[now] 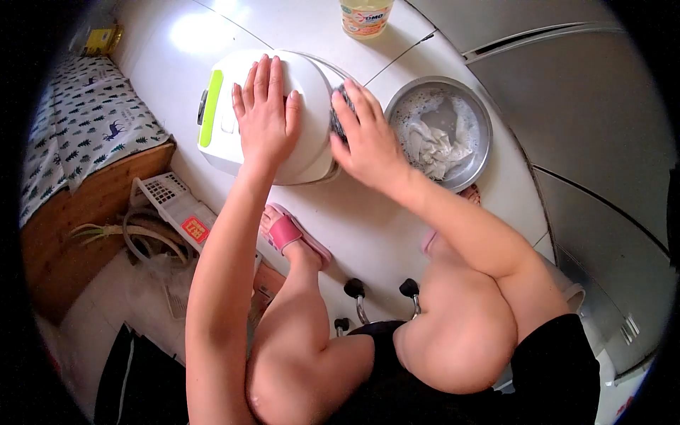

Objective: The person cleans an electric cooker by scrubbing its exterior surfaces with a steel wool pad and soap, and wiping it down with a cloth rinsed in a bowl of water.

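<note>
A white rounded appliance [307, 74] with a lime-green strip on its left end rests on the tiled floor. My left hand [269, 117] lies flat on its top, fingers spread, holding nothing. At the appliance's right side, my right hand [370, 142] presses a dark, mesh-like scrubber [343, 113] against it; the fingers partly hide the scrubber. Just right of that hand is a round metal basin [484, 131] with sudsy water and a crumpled white cloth [435, 149] in it.
A bottle with an orange label [366, 18] stands at the top. Grey cabinet fronts [581, 106] line the right. At left are a cloth-covered wooden box [92, 205] and a white plastic basket [166, 195]. Pink slippers [285, 232] and stool casters [354, 287] are below.
</note>
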`<state>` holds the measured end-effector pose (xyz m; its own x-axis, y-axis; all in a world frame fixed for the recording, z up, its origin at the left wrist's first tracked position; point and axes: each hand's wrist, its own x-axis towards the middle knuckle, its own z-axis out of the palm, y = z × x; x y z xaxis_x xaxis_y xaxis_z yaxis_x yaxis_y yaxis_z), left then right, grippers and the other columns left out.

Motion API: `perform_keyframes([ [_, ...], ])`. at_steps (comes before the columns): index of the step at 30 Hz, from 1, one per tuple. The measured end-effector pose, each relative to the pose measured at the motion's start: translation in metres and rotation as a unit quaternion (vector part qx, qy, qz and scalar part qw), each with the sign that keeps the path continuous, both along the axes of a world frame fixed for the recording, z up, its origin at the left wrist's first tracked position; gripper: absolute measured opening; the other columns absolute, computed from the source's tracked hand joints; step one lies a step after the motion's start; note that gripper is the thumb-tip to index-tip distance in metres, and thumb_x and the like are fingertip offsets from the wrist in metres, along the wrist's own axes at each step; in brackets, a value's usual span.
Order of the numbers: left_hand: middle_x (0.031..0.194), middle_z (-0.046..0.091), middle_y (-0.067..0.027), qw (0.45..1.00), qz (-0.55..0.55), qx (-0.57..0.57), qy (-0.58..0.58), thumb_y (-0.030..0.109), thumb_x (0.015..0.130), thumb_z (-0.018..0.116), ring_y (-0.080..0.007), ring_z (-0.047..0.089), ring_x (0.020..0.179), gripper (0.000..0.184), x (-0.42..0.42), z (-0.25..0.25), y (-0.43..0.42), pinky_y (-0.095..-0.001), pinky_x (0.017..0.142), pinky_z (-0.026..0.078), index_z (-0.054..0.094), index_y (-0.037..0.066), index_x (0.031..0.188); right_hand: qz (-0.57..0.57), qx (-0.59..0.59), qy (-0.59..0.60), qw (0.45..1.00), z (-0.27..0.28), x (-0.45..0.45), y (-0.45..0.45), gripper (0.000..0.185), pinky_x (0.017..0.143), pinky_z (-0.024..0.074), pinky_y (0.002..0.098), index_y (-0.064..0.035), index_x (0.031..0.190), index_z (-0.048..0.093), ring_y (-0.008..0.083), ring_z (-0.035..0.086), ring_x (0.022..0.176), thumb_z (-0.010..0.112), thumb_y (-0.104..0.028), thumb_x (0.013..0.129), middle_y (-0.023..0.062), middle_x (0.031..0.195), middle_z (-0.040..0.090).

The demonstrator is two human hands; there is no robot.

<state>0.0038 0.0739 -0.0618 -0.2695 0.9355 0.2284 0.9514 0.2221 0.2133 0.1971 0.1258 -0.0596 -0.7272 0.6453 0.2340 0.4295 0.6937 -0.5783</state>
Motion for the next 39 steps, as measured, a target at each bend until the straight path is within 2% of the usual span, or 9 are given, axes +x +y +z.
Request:
perform_keyframes([
  [2,0.158,0.034,-0.0127,1.0,-0.002,0.0,-0.005,0.036,0.099,0.041,-0.031,0.026,0.148,0.06,0.001,0.002,0.0,-0.0535,0.122,0.01,0.035,0.008,0.152,0.017,-0.003,-0.054,0.998,0.006,0.01,-0.012,0.064,0.107,0.0459,0.0471,0.0036,0.14,0.042,0.0457,0.037,0.136,0.065,-0.01,0.082,0.0269,0.149,0.035],
  [3,0.158,0.034,-0.0127,1.0,0.001,-0.004,-0.004,0.035,0.099,0.041,-0.031,0.026,0.148,0.06,0.001,0.002,-0.001,-0.0533,0.122,0.01,0.035,0.008,0.152,0.024,-0.018,-0.077,0.997,0.008,0.012,-0.011,0.07,0.105,0.0483,0.0477,0.0033,0.144,0.037,0.0463,0.035,0.137,0.064,-0.007,0.081,0.0239,0.154,0.031],
  [12,0.158,0.033,-0.0132,1.0,-0.001,-0.015,-0.003,0.035,0.1,0.039,-0.0312,0.024,0.149,0.059,0.001,0.003,0.001,-0.0523,0.122,0.008,0.034,0.007,0.152,0.008,0.031,-0.044,0.999,0.002,0.005,0.016,0.047,0.093,0.0525,0.0456,-0.0047,0.133,0.057,0.0343,0.047,0.127,0.057,-0.005,0.085,0.014,0.157,0.034],
  [19,0.159,0.032,-0.0137,1.0,-0.003,-0.016,0.005,0.035,0.101,0.038,-0.0316,0.023,0.149,0.059,0.0,0.002,0.0,-0.0529,0.122,0.008,0.034,0.006,0.152,0.037,0.065,-0.065,0.995,-0.003,-0.018,0.066,0.054,0.092,0.0514,0.0462,-0.0192,0.133,0.062,0.0336,0.051,0.124,0.058,-0.003,0.082,0.0092,0.155,0.04],
  [23,0.159,0.032,-0.0138,1.0,-0.004,-0.015,0.01,0.035,0.101,0.038,-0.0317,0.024,0.149,0.059,0.0,0.0,0.002,-0.0536,0.122,0.008,0.034,0.006,0.153,0.09,0.021,-0.113,0.989,0.003,-0.053,0.102,0.05,0.094,0.0527,0.0443,-0.0204,0.13,0.066,0.0328,0.054,0.122,0.057,-0.004,0.084,0.0093,0.154,0.042],
  [32,0.158,0.034,-0.014,1.0,0.001,-0.009,0.007,0.036,0.101,0.038,-0.032,0.026,0.148,0.059,0.0,-0.001,0.003,-0.0542,0.121,0.01,0.034,0.006,0.152,0.014,0.066,-0.146,0.987,0.01,-0.012,0.041,0.054,0.092,0.0498,0.0478,-0.0103,0.14,0.054,0.0352,0.046,0.126,0.056,-0.008,0.086,0.0075,0.155,0.039],
  [36,0.158,0.034,-0.0125,1.0,0.0,0.003,0.01,0.036,0.102,0.038,-0.0309,0.026,0.148,0.058,0.001,-0.001,0.001,-0.0528,0.122,0.01,0.035,0.007,0.153,0.008,0.06,-0.137,0.989,0.01,0.008,0.001,0.062,0.1,0.046,0.0438,-0.003,0.141,0.05,0.0347,0.046,0.12,0.059,-0.003,0.08,0.0099,0.153,0.038],
  [37,0.158,0.034,-0.0117,1.0,0.002,0.002,0.011,0.035,0.102,0.038,-0.0301,0.026,0.149,0.058,0.0,-0.002,0.001,-0.0518,0.122,0.01,0.034,0.009,0.153,0.023,0.063,-0.14,0.988,0.013,0.014,-0.009,0.064,0.101,0.0446,0.0425,-0.0001,0.142,0.047,0.0344,0.045,0.119,0.06,-0.004,0.079,0.0151,0.153,0.036],
  [39,0.159,0.034,-0.0112,1.0,0.004,0.003,0.004,0.035,0.101,0.039,-0.0298,0.026,0.149,0.058,0.001,-0.003,0.001,-0.0515,0.122,0.01,0.034,0.009,0.153,0.05,0.03,-0.146,0.988,0.014,0.024,-0.029,0.065,0.102,0.0435,0.0429,-0.0002,0.143,0.047,0.0347,0.045,0.12,0.061,-0.005,0.079,0.0179,0.153,0.035],
])
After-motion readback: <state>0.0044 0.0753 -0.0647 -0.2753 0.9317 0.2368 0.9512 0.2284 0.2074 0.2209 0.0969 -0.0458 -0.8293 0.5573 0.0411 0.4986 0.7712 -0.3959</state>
